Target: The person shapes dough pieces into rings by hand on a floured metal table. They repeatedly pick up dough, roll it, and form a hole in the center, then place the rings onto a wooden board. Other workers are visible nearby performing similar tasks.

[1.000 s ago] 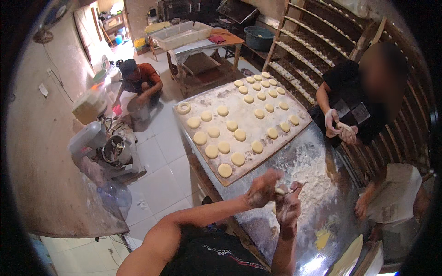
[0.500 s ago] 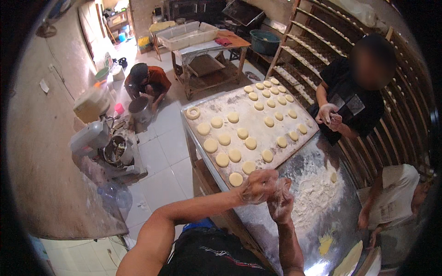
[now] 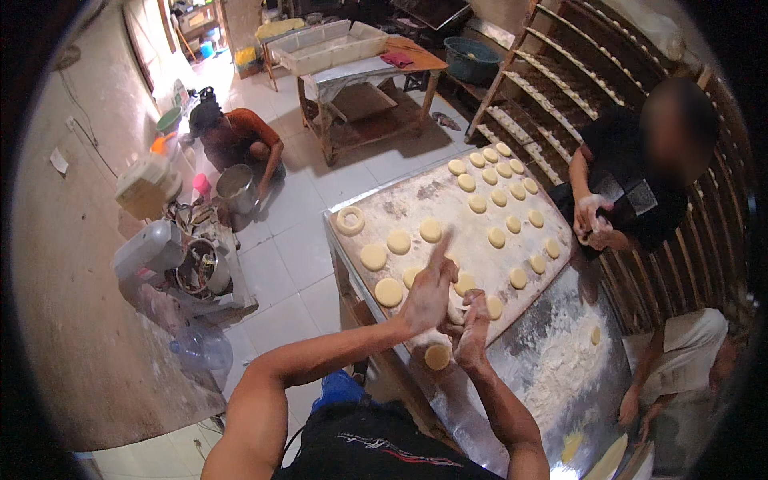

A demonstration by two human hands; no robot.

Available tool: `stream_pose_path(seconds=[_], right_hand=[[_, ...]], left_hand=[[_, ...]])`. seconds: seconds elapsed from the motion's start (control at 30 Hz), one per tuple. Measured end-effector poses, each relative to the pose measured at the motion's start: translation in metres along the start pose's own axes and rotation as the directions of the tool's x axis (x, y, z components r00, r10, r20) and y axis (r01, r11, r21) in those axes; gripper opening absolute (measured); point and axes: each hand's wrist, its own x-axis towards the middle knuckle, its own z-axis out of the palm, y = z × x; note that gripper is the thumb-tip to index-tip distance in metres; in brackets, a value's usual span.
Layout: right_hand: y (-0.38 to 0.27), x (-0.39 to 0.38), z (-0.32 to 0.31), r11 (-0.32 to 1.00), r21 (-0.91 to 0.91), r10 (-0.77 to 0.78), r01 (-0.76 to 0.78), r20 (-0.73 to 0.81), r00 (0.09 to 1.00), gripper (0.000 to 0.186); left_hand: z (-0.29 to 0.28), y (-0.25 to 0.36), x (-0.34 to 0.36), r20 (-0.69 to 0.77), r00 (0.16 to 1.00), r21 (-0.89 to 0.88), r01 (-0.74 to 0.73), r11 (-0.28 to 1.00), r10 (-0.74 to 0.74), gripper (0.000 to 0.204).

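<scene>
Where the left hand, one finger extended, meets the right hand, fingers bent, one pale dough piece, partly hidden, lies between them above a floured board; whether either hand grips it cannot be told. The board, set on a metal table, bears flat round dough discs and one dough ring at its far left corner, with loose flour nearby.

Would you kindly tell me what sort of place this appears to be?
It looks like a small bakery or dough workshop, judging by the board set with pale dough rounds, the flour-like powder on the metal table, and the tall rack holding rows of small pale pieces.
</scene>
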Motion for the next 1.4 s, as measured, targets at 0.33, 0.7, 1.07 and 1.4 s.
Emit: stream_pose_path(seconds=[0.33,0.7,1.07,1.4], right_hand=[[-0.001,0.085,0.073,0.983,-0.166,-0.042,0.081,0.230,0.972,0.029],[0.008,0.178,0.115,0.969,-0.244,0.103,-0.028,0.301,0.948,0.024],[-0.016,0.229,0.091,0.596,-0.775,-0.248,0.209,0.070,0.966,0.046],[0.009,0.193,0.065,-0.145,-0.782,-0.107,0.606,0.621,0.776,0.027]], left_hand=[[-0.061,-0.037,0.043,-0.110,0.969,0.179,-0.201,0.963,0.222,0.046],[-0.096,-0.093,0.087,-0.279,0.936,0.318,-0.122,0.940,0.216,0.037],[-0.160,-0.168,0.157,0.047,0.959,0.647,0.183,0.740,-0.279,0.036],[-0.156,-0.069,0.066,0.307,0.904,0.784,-0.063,0.618,-0.296,0.040]])
